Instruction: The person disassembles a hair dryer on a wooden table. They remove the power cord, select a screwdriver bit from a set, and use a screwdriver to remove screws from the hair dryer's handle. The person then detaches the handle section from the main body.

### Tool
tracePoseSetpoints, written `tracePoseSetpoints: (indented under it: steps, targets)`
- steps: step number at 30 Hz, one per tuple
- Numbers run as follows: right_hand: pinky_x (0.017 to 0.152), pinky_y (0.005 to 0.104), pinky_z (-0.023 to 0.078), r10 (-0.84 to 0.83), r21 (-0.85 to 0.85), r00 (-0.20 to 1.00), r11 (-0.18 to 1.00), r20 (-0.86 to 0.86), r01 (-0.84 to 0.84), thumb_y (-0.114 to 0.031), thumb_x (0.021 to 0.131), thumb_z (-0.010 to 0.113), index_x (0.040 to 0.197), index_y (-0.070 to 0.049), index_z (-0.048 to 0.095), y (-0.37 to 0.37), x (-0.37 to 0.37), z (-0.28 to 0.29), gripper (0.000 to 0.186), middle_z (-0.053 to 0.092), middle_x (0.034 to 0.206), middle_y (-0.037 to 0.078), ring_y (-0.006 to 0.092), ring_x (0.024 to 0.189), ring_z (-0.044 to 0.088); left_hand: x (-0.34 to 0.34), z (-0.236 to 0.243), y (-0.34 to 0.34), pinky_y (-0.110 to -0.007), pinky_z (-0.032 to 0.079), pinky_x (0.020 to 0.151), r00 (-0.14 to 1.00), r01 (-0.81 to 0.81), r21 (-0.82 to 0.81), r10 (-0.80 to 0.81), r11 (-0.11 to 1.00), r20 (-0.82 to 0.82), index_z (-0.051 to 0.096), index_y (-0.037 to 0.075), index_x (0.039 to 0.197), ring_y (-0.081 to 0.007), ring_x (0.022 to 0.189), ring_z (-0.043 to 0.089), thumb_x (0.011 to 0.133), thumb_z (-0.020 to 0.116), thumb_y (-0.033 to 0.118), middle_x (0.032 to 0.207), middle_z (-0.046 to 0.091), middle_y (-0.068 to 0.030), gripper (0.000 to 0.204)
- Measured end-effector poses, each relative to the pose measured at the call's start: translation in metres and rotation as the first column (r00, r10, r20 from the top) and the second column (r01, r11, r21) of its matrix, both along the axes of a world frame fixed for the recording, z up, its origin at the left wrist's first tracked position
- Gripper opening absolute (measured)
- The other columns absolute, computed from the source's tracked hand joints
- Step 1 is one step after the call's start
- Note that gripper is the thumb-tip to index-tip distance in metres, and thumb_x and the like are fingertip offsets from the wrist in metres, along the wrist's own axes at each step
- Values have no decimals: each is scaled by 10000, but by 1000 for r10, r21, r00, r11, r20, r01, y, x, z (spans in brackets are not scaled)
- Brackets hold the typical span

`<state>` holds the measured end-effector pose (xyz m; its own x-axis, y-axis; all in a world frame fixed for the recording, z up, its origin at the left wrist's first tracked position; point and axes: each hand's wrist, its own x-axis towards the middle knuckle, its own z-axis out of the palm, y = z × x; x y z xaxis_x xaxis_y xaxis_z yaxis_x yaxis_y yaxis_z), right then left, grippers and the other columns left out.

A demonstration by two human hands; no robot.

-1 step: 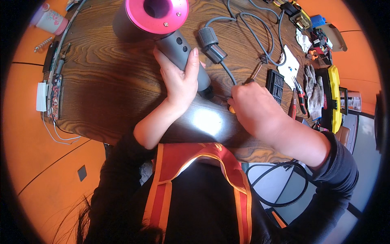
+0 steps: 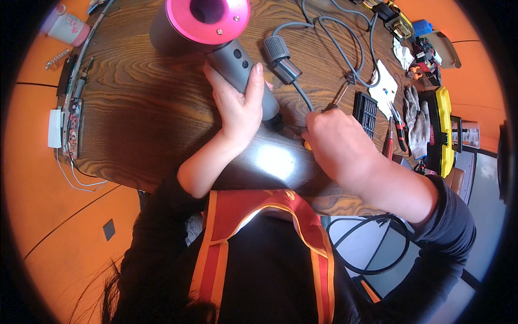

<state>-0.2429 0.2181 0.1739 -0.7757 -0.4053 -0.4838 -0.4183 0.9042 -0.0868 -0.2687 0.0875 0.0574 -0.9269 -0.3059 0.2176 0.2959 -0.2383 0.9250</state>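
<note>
My left hand (image 2: 237,110) is wrapped round the grey handle of a hair dryer (image 2: 224,59), thumb up along its side. The dryer's round head has a bright pink face with an opening and two small metal studs, and is cut off by the upper edge. To the right, my right hand (image 2: 337,140) is closed in a fist around a screwdriver (image 2: 340,97). Its thin shaft points away from me; a yellow bit of handle shows at the fist's near side. Beside the dryer handle lies a perforated grey filter sleeve (image 2: 277,49) on the power cable (image 2: 303,96).
Grey cable loops (image 2: 345,32) lie at the far right of the wooden table (image 2: 129,108). Nearby are a black slotted tray (image 2: 365,113), white paper (image 2: 383,86), red-handled pliers (image 2: 400,132), a red screwdriver (image 2: 389,143), grey gloves (image 2: 416,121) and a yellow-black toolbox (image 2: 443,129).
</note>
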Motion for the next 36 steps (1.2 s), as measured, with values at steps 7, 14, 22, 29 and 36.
tracePoseSetpoints:
  steps: [7, 14, 22, 29, 36]
  targets:
    - [593, 276, 379, 410, 173, 676, 904, -613, -391, -123, 661, 571, 736, -133, 493, 6, 22, -21, 109, 463, 723, 4, 164, 721, 488, -4, 4, -4, -334, 514, 570, 999, 2, 84, -5, 996, 36, 190, 54, 1168, -200, 601, 565, 888, 494, 143, 815, 499, -117, 423]
    - [545, 325, 413, -80, -172, 639, 982, -765, -83, 11, 640, 652, 770, -59, 575, 55, 38, 20, 166, 499, 681, 56, 204, 625, 496, -8, 10, -14, -358, 504, 547, 992, 127, 360, -108, 924, -72, 292, 51, 1065, -215, 578, 562, 870, 504, 327, 787, 513, -108, 399]
    - [642, 237, 436, -618, -575, 669, 746, -413, 334, 79, 781, 561, 1023, -18, 604, 76, 58, 24, 264, 600, 867, 90, 142, 758, 549, -9, 9, -14, -356, 497, 537, 985, 161, 475, -172, 865, -21, 400, 42, 909, -216, 566, 568, 866, 508, 362, 733, 519, -88, 341]
    - [863, 326, 441, -507, -950, 825, 43, 247, 311, -25, 889, 403, 1225, 22, 443, 95, 50, 0, 342, 581, 1067, 177, 213, 940, 579, -9, 9, -13, -335, 503, 543, 986, 101, 517, -156, 850, 63, 437, 40, 872, -198, 584, 575, 863, 512, 376, 742, 533, -83, 344]
    - [866, 359, 454, -501, -912, 820, -405, 275, 58, -111, 909, 456, 1117, -18, 444, 63, 32, -64, 228, 573, 962, 117, 192, 881, 569, -10, 10, -12, -344, 521, 512, 989, 87, 424, -129, 901, 72, 316, 53, 999, -198, 566, 578, 887, 464, 316, 762, 510, -90, 322]
